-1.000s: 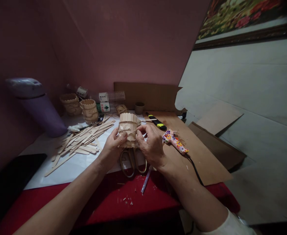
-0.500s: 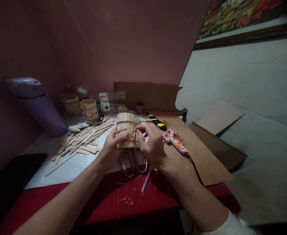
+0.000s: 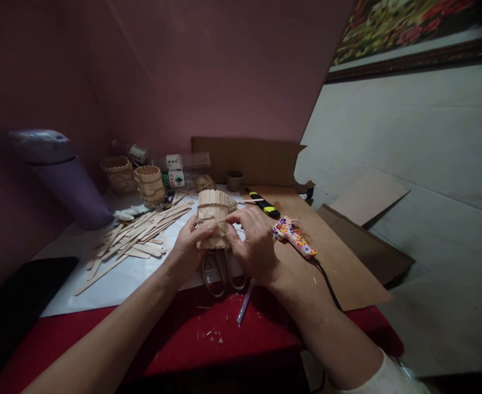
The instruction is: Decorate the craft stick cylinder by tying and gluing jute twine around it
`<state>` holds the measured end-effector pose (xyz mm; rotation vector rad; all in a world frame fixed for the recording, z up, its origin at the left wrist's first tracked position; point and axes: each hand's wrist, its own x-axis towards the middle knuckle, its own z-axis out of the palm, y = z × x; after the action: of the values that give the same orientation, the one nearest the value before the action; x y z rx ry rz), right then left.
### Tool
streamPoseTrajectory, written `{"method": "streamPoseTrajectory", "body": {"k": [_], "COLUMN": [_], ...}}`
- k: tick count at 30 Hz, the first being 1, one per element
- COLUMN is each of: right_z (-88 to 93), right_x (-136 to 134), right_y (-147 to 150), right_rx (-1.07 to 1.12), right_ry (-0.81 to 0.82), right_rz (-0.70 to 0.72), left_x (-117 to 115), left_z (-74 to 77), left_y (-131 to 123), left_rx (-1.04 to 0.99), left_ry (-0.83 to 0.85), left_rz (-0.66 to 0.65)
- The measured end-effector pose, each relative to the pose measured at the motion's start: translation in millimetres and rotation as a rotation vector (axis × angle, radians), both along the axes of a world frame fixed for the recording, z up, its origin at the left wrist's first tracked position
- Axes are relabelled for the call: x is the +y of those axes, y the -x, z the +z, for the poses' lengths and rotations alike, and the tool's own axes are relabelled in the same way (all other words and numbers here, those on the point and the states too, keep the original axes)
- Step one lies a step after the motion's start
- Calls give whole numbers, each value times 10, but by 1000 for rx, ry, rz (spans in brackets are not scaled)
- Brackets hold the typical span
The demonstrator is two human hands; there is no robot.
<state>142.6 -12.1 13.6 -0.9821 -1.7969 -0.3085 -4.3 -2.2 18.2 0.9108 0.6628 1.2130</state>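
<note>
My left hand (image 3: pixel 191 241) is wrapped round the left side of a small cup made of craft sticks (image 3: pixel 213 213), its thumb lying across the front. Twine rings the cup near its top, and small pale pieces are stuck on its front. At the cup's right side, my right hand (image 3: pixel 252 241) pinches thumb and forefinger together; whatever is between them is too small to make out. Directly below the cup lie scissors (image 3: pixel 214 284), handles toward me and blades hidden. A clear glue stick (image 3: pixel 245 303) lies beside them.
Loose craft sticks (image 3: pixel 138 235) are piled at left, with two finished-looking cups (image 3: pixel 149 186) behind. On the cardboard (image 3: pixel 339 262) at right rest a flower-patterned glue gun (image 3: pixel 295 235) with its cord and a yellow-black utility knife (image 3: pixel 263 202). A purple tumbler (image 3: pixel 70 186) stands far left.
The cup has shifted slightly to the right and turned a little in my left hand. My right fingertips have moved slightly left and up against its side.
</note>
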Motion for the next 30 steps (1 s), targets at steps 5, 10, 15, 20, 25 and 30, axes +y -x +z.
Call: {"method": "streamPoseTrajectory", "body": {"k": [5,10,15,20,25,30], "right_z": [13,10,0,0,0,7], "right_x": [-23,-23,-24,-41,-61,-77], "right_y": [0,9,13,28,41,41], "right_rx": [-30,-33,-72,-75,-56,-47], "right_ry": [16,11,45,44,41,22], "right_rz": [-5,-15,-2,21,48,51], "left_x": [3,23,57,46,24,-3], "left_z": [5,-38,-99,-99,-41,12], "left_y": [0,5,-3,-9,-19,-15], "left_rx": [0,4,35,61,37,23], "left_ry": [0,-9,-64,-53,-29,-33], "left_rz": [-7,5,57,96,106,81]}}
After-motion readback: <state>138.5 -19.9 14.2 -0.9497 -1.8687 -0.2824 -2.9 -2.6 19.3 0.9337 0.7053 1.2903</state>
